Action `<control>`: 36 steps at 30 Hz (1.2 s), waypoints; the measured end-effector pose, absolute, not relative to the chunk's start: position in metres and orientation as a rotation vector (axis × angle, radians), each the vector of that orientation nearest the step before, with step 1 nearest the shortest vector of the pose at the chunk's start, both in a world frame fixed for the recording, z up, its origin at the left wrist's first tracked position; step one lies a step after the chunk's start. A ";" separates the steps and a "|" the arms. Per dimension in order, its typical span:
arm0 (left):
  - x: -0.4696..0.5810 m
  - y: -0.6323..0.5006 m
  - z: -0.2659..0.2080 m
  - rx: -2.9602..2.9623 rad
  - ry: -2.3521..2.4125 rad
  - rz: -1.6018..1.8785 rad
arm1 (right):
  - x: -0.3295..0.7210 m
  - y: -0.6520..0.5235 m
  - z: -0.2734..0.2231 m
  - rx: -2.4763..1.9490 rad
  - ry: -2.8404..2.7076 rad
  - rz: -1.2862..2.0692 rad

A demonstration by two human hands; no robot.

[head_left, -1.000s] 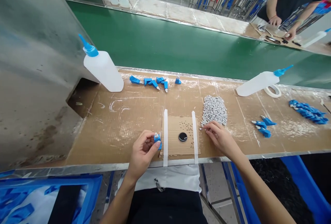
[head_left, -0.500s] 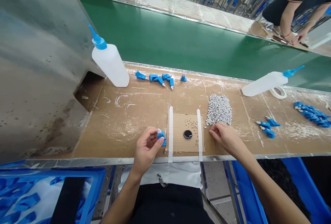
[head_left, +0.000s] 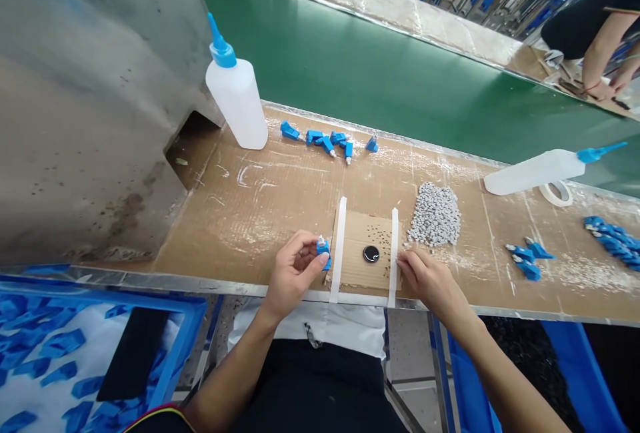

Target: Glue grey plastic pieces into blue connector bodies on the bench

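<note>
My left hand (head_left: 294, 274) grips a small blue plastic part (head_left: 324, 254) with a whitish tip pointing up, at the left side of a taped cardboard square (head_left: 354, 273). On that square lies a small black round dish (head_left: 371, 254) with a glossy surface, and dark specks are scattered to its right. The fingers of my right hand (head_left: 431, 278) are pinched together by the right white tape strip (head_left: 394, 246); whatever is between the fingertips is too small to make out. Just beyond that hand is a heap of small grey pieces (head_left: 435, 214).
Several blue parts (head_left: 327, 143) lie at the back, others (head_left: 527, 258) at right. A white bottle (head_left: 240, 103) stands left; another (head_left: 537, 171) leans right beside a tape roll (head_left: 556, 194). A metal housing (head_left: 100, 106) borders the left. Across the green belt (head_left: 350, 53), a person's hands work.
My right hand has moved left from the edge of the grey heap to the right tape strip. My left hand still holds the blue part. The camera view has shifted and tilted.
</note>
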State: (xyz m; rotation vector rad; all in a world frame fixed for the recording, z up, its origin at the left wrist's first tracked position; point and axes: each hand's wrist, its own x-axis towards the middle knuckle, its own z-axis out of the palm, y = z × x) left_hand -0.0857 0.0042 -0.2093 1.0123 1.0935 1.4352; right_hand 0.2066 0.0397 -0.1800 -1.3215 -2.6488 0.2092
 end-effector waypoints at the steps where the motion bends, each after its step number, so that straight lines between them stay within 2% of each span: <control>1: -0.086 0.004 -0.210 1.009 1.090 1.438 | 0.207 0.042 -0.178 -1.330 -2.644 0.247; 15: -0.086 0.003 -0.211 1.045 1.078 1.445 | 0.202 0.060 -0.158 -1.510 -2.490 0.812; 20: -0.086 0.003 -0.210 1.051 1.102 1.434 | 0.180 0.053 -0.146 -1.419 -2.531 0.643; 26: -0.086 0.003 -0.210 1.050 1.088 1.428 | 0.166 0.049 -0.159 -1.330 -2.723 0.404; 36: -0.087 0.002 -0.211 1.050 1.079 1.391 | 0.166 0.051 -0.163 -1.336 -2.704 0.505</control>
